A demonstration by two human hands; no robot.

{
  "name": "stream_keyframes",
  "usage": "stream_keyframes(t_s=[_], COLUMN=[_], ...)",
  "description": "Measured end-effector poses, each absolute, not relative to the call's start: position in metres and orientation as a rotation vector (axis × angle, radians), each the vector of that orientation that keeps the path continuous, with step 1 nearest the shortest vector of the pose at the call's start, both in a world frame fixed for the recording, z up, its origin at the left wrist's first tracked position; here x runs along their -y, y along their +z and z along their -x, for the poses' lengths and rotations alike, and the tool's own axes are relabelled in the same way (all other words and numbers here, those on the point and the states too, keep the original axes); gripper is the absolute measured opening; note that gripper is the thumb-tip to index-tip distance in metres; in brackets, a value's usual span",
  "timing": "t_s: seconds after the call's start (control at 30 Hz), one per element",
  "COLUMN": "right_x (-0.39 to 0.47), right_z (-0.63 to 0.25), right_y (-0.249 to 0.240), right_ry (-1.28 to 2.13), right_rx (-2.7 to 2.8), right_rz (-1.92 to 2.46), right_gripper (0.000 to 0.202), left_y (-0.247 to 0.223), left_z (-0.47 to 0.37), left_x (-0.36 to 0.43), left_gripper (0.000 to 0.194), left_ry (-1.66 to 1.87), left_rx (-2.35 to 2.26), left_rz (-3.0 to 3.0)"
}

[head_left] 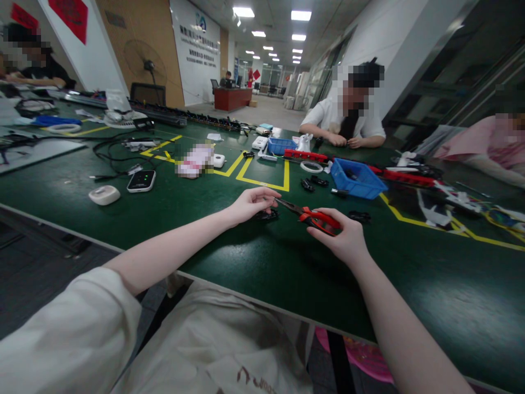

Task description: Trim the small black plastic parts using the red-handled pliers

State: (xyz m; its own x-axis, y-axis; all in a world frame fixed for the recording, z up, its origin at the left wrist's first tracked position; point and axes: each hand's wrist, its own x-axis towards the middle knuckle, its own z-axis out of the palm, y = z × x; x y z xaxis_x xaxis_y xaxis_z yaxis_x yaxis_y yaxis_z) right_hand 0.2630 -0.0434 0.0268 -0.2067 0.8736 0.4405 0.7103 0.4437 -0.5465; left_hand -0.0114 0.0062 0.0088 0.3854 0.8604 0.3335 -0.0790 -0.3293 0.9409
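Note:
My right hand (344, 236) is closed around the red-and-black handles of long-nose pliers (305, 214), whose narrow jaws point left. The tips of the jaws meet the fingertips of my left hand (255, 202), which is pinched at that spot. Whatever lies between those fingers is too small to make out. Just below the left fingers, a small black cable bundle (268, 214) rests on the green tabletop (246, 257). Another black coiled cable (360, 217) lies beyond my right hand.
A blue bin (356, 179) with black parts stands ahead right, beside black cable bundles (314, 182). To the left are a white earbud-like case (104, 195), a small device with green lights (141, 181) and a phone (196, 161). A co-worker (348, 112) sits across the table.

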Motion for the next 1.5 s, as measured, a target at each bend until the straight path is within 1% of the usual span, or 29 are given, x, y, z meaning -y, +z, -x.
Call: stream_keyframes(t_s=[0.13,0.23,0.37,0.43,0.53,0.6,0.77,1.0,1.2,1.5], right_x=[0.042,0.040,0.039,0.038,0.038,0.038,0.040,0.042,0.041,0.042], right_z=[-0.265,-0.268,-0.269,-0.269,-0.270,-0.270,-0.272,-0.272,-0.277,-0.280], right_y=[0.027,0.027,0.026,0.024,0.021,0.020,0.017,0.014,0.011,0.010], right_ry=[0.349,0.404,0.439,0.446,0.453,0.449,0.464,0.492,0.571,0.600], right_rx=[1.949,1.951,2.010,2.030,2.042,2.043,2.042,2.055,2.053,2.090], right_rz=[1.362,1.382,1.374,1.370,1.375,1.385,1.408,1.429,1.442,1.466], right_gripper=[0.050,0.049,0.046,0.045,0.045,0.045,0.045,0.043,0.042,0.045], left_y=[0.009,0.011,0.013,0.012,0.010,0.009,0.005,-0.001,0.002,0.009], left_z=[0.017,0.025,0.034,0.034,0.034,0.033,0.033,0.030,0.026,0.022], left_x=[-0.010,-0.010,-0.008,-0.006,-0.006,-0.007,-0.007,-0.004,-0.005,-0.004], left_gripper=[0.037,0.038,0.034,0.028,0.016,0.012,0.012,0.007,0.011,0.009], left_ry=[1.099,1.006,0.863,0.802,0.782,0.802,0.849,0.874,0.807,0.752], left_rx=[-0.763,-0.816,-0.856,-0.865,-0.868,-0.876,-0.931,-0.968,-1.006,-0.997], left_rz=[-1.777,-2.075,-2.401,-2.447,-2.429,-2.411,-2.350,-2.263,-2.213,-2.138])
